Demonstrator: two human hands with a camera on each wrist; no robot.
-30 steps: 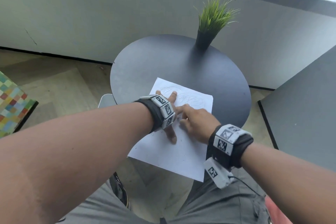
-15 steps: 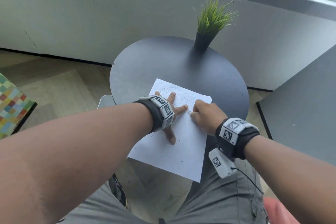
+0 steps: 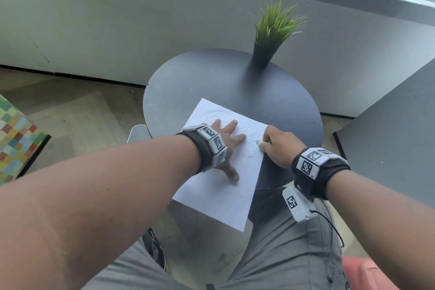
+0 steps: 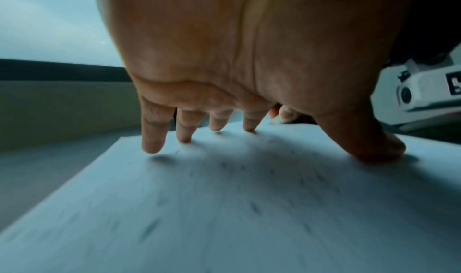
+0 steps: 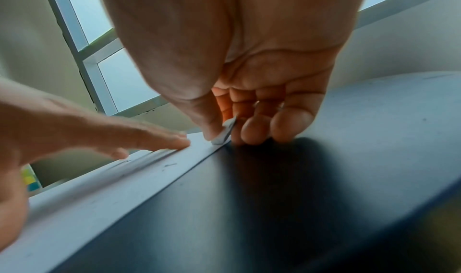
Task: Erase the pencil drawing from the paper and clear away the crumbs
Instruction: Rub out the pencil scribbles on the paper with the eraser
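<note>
A white sheet of paper with faint pencil loops lies on the round dark table, its near end hanging over the edge. My left hand lies flat and spread on the paper, fingertips and thumb pressing it down. My right hand pinches a small white eraser at the paper's right edge. In the right wrist view the eraser sits between thumb and fingers, its tip on the paper edge. Dark eraser crumbs are scattered over the sheet.
A potted grass plant stands at the table's far rim. A grey panel rises at the right. A chair with a coloured checked seat is at the left, beyond wooden floor. My grey-trousered legs are under the table's near edge.
My right hand with the eraser has moved rightward across the drawing to the paper's right edge. The left hand stays pressed on the sheet.
</note>
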